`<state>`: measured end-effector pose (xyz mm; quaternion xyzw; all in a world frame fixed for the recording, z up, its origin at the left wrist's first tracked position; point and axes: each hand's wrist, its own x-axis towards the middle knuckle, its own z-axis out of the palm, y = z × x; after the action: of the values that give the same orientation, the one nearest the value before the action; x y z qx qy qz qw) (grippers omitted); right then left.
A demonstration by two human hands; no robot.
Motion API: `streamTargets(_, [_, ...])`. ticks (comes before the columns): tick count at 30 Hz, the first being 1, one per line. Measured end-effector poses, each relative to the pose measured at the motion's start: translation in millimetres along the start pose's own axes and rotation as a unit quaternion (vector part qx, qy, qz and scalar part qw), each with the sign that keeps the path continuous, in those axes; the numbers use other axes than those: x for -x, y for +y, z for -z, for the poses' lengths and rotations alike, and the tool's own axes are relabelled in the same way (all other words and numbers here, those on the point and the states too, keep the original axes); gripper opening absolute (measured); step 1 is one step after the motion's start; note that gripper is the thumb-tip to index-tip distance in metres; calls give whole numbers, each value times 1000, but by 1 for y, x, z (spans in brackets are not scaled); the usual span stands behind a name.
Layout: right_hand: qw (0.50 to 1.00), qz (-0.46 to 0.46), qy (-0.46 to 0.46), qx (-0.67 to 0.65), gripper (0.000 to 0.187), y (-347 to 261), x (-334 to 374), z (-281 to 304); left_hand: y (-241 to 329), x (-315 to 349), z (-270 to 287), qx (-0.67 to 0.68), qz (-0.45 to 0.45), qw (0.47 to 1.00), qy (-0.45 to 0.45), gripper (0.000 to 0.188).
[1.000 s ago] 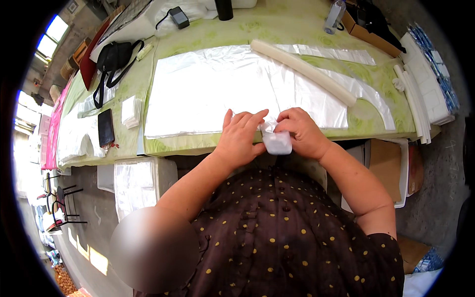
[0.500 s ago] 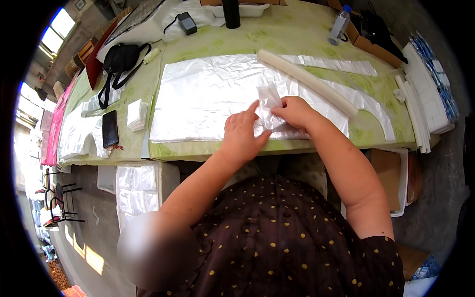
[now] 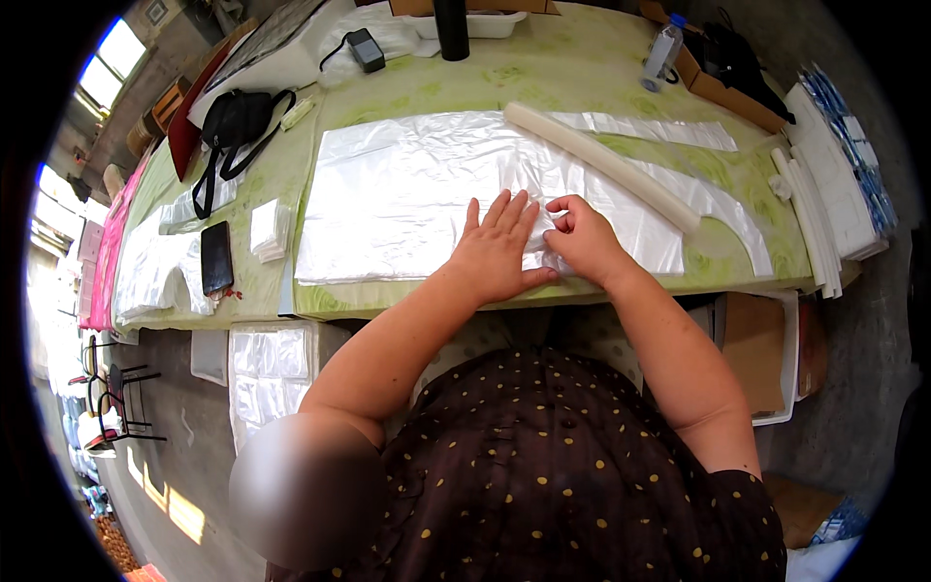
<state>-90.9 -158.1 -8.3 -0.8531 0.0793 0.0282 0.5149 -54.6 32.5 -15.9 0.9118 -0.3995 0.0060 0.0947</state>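
A wide stack of shiny, see-through plastic sheets (image 3: 388,194) lies on the table in front of me. My left hand (image 3: 497,254) rests flat on it with the fingers spread. Close beside it, my right hand (image 3: 585,238) has its thumb and forefinger pinched together at a small crinkled piece of plastic film (image 3: 539,233). Much of that piece is hidden under and between my hands. A long pale roll (image 3: 601,165) lies slanting across the sheets, just beyond my right hand.
Curved plastic strips (image 3: 727,204) lie to the right, near white rolls (image 3: 810,223). At left are a black phone (image 3: 216,257), a small white stack (image 3: 268,231) and a black bag (image 3: 236,118). A bottle (image 3: 662,53) and a black cylinder (image 3: 451,29) stand at the back.
The small film piece, which stood raised between my hands, is now down on the sheets. My left hand has flattened out over it, and my right hand stays close to it.
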Motion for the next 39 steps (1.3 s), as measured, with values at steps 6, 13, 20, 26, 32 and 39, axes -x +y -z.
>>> streamTargets(6, [993, -4, -87, -82, 34, 6, 57, 2, 8, 38, 5, 60, -79, 995, 9, 89])
streamTargets(13, [916, 351, 107, 162, 28, -2, 65, 10, 8, 50, 6, 100, -102, 989, 28, 81])
streamTargets(20, [918, 339, 31, 201, 32, 30, 41, 20, 5, 37, 5, 202, -24, 973, 112, 60])
streamTargets(26, [919, 318, 24, 230, 21, 22, 32, 23, 6, 19, -4, 209, 85, 965, 132, 40])
streamTargets(32, [937, 199, 53, 282, 23, 20, 13, 10, 3, 9, -9, 230, 137, 954, 136, 45])
streamTargets(39, [918, 130, 60, 369, 32, 7, 5, 2, 8, -2, 13, 228, 200, 952, 38, 50])
